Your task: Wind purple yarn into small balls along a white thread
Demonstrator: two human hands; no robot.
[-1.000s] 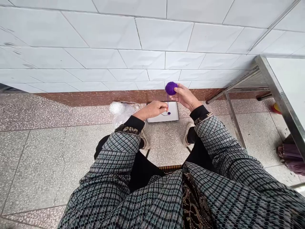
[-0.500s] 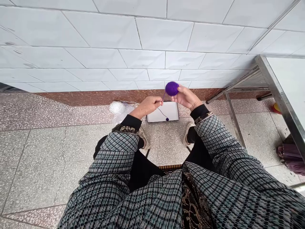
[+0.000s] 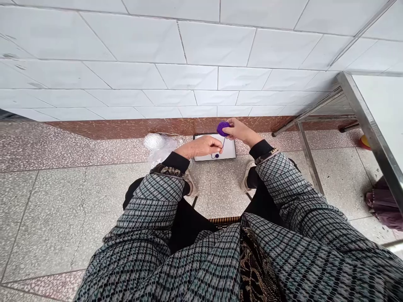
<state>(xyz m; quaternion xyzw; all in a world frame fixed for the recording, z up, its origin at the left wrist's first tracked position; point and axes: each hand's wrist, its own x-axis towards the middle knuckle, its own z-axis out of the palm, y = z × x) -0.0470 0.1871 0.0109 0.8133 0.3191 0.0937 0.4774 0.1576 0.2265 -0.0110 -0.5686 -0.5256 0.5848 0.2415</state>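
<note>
In right hand (image 3: pixel 239 131): purple yarn ball (image 3: pixel 223 128), strand (image 3: pixel 223 143) running to left hand (image 3: pixel 202 147).

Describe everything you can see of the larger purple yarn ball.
The larger purple yarn ball is roundish and looks woolly, with wound strands showing across its surface. The right hand grips it, holding it up; in this view it overlaps the far edge of the white, dark-rimmed tray. A straight purple strand runs from it to the left hand.
</note>
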